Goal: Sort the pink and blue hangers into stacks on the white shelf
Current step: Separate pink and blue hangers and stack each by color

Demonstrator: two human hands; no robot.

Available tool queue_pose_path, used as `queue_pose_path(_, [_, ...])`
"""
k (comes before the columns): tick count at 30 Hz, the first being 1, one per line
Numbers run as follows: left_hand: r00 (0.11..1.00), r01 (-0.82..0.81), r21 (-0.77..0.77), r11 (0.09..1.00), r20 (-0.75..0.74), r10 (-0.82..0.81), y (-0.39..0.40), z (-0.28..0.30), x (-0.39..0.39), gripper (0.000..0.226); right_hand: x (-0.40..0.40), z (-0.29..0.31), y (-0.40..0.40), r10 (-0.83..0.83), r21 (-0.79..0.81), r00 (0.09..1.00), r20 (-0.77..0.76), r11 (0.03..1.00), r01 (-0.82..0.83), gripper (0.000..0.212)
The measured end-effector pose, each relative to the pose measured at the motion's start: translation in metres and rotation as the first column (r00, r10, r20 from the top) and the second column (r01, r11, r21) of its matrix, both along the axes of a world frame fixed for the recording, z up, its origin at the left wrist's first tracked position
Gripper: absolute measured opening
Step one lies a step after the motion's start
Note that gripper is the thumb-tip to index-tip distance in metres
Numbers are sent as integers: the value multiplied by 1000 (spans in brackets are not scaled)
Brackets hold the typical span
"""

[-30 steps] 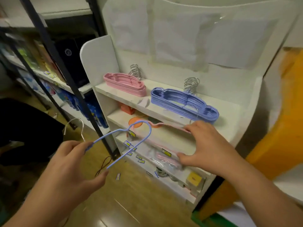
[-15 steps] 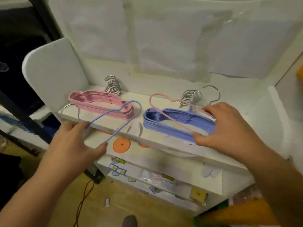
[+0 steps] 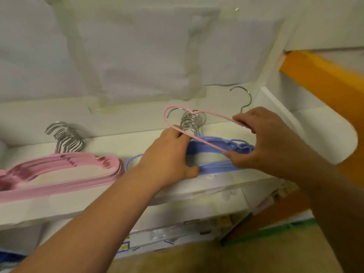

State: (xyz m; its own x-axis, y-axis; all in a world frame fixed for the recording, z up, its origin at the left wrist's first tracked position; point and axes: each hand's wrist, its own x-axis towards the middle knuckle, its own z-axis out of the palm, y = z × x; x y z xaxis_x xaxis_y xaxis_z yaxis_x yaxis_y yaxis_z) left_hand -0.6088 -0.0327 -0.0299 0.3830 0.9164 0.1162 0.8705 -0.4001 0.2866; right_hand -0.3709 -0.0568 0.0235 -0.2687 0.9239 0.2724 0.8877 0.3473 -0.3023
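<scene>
A stack of pink hangers [image 3: 59,172] lies at the left of the white shelf [image 3: 98,203], its metal hooks pointing to the back wall. To its right lies the stack of blue hangers [image 3: 216,148]. My left hand [image 3: 169,156] grips a single blue hanger [image 3: 134,160] on top of the blue stack, thumb at the stack's front edge and fingers by the hooks. My right hand [image 3: 266,138] holds one pink hanger [image 3: 197,137] just above the blue stack, with its hook up behind my fingers.
A taped plastic sheet [image 3: 137,56] covers the back wall. The shelf's rounded side panel [image 3: 315,131] stands at the right, with an orange beam [image 3: 325,79] beyond it. Lower shelves [image 3: 177,233] hold small labelled items. Wooden floor shows below.
My left hand has carried the blue hanger right, from in front of the pink stack onto the blue stack. My right hand still holds the pink hanger over the blue stack. The view moved closer.
</scene>
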Motion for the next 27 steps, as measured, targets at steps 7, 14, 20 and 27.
queue_pose_path(7, [997,77,-9,997,-13,-78,19,-12,23,60,11,-8,-11,-61,-43,998,-2,997,61,83])
queue_pose_path(14, [995,101,22,995,-22,-100,15,-12,20,63,20,-16,-6,-49,-38,999,15,998,49,80])
queue_pose_path(20, [997,-59,46,997,55,56,-6,2,-36,73,-5,-9,10,36,19,998,45,999,-37,82])
queue_pose_path(27, [888,-458,61,887,66,455,-66,20,-157,61,-91,0,26,235,74,972,20,969,-236,81])
